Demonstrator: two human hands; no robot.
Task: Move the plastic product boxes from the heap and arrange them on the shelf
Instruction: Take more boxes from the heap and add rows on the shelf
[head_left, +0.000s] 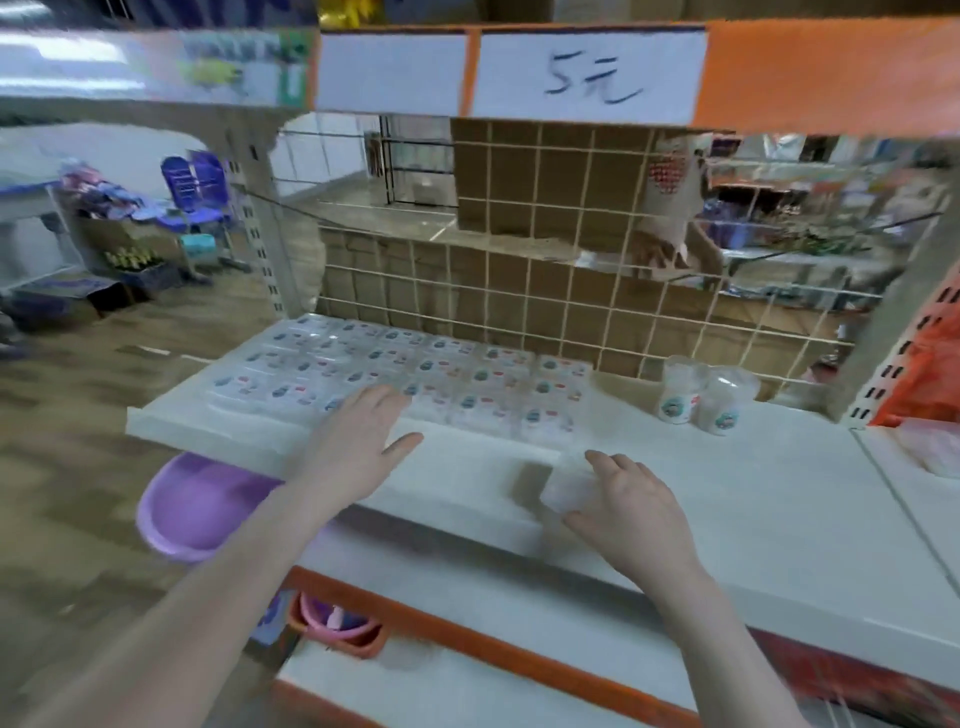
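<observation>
- The white shelf carries a flat block of clear plastic boxes, laid in neat rows on its left half, right up against the wire grid at the back.
- Each box in the rows shows a small label on its lid; what is inside them is too blurred to tell.
- The left hand lies on the front edge of the rows, fingers straight and spread, thumb out to the side: a wide, flat grip that holds nothing.
- The right hand is in front of the rows, nearer the shelf's front edge, and holds one clear box between its curled fingers and thumb, low over the shelf.
- I cannot tell whether that box touches the shelf.
- To the right of the rows, just in front of the grid, two clear cups with labels stand upright side by side, close together.
- Behind the grid are brown cardboard cartons.
- Above the shelf, an orange strip holds a white price card with handwriting.
- Below the shelf's left end sits a purple basin; lower still, a pink tub sits by the orange edge of a lower shelf.
</observation>
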